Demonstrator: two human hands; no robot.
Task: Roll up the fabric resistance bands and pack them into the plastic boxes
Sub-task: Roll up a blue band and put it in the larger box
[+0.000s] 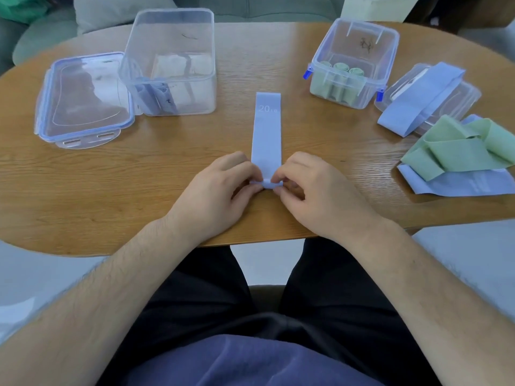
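Left hand [214,190] and right hand [315,192] sit close together, palms down, fingers [295,162] curled inward, pinching the rolled end of the band [266,129].

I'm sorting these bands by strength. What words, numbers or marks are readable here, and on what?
"20" with small letters, seemingly "LB": white print on the long light-blue fabric band at the centre.
Dark scribble on the small clear plastic box with green rolls: unreadable.
Dark marks on the large clear plastic box: unreadable.
Faint print on the pale blue sheet under the loose green bands: too blurred.
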